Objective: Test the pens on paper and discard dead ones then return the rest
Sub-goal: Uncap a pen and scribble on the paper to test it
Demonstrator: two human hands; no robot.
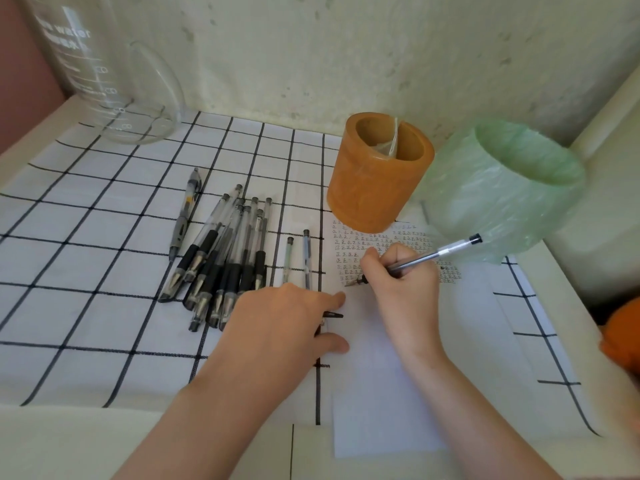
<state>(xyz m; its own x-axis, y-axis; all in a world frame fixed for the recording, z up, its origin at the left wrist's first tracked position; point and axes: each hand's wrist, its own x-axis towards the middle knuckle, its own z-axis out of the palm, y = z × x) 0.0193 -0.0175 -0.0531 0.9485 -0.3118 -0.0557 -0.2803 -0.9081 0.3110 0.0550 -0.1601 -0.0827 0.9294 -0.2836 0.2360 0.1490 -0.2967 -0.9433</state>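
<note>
Head view: right hand [398, 271] fingers pinched a pen [436, 252], tip on paper [381, 393].
Left hand [284, 320]: fingers relaxed, resting on paper's edge.
Bench [52, 441]: loose pens [225, 258] lay alongside.

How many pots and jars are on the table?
3: a clear glass jug at the back left, an orange cup at the far end of the paper, and a green-bagged bin to its right. None look hidden.
</note>
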